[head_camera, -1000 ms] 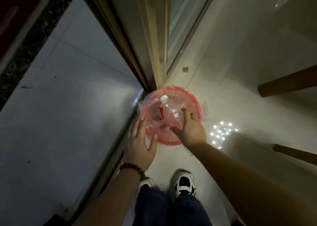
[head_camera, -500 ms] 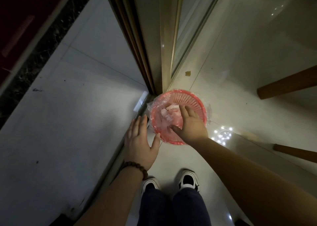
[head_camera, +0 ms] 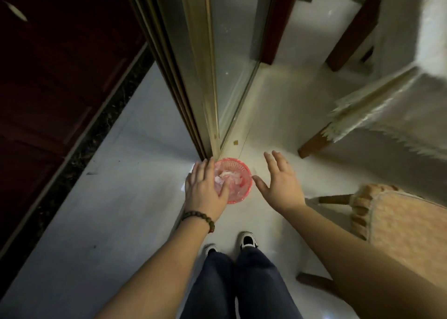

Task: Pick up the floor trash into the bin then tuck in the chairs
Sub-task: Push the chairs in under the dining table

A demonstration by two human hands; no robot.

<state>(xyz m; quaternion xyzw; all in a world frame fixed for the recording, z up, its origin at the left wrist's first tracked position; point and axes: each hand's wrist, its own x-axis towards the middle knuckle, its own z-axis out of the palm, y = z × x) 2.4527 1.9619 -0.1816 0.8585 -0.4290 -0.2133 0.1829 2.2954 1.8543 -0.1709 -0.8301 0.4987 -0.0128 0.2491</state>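
A small red plastic basket bin (head_camera: 244, 173) lined with a clear bag stands on the pale floor at the foot of a glass door frame. A crumpled clear plastic bottle (head_camera: 223, 177) lies inside it. My left hand (head_camera: 205, 190) hovers over the bin's left side, fingers spread, holding nothing. My right hand (head_camera: 280, 183) is open just right of the bin, apart from it. A cushioned chair (head_camera: 399, 231) stands at the right, beside my right forearm.
The gold door frame and glass panel (head_camera: 217, 76) rise directly behind the bin. A table with a fringed white cloth (head_camera: 387, 110) and wooden legs fills the upper right. A small brown scrap (head_camera: 235, 142) lies on the floor beyond the bin. My shoes (head_camera: 246, 241) stand below.
My right hand let go of the bottle, which now lies in the bin, and drew back to the right, open. The view has risen away from the floor, and my left hand moved over the bin.
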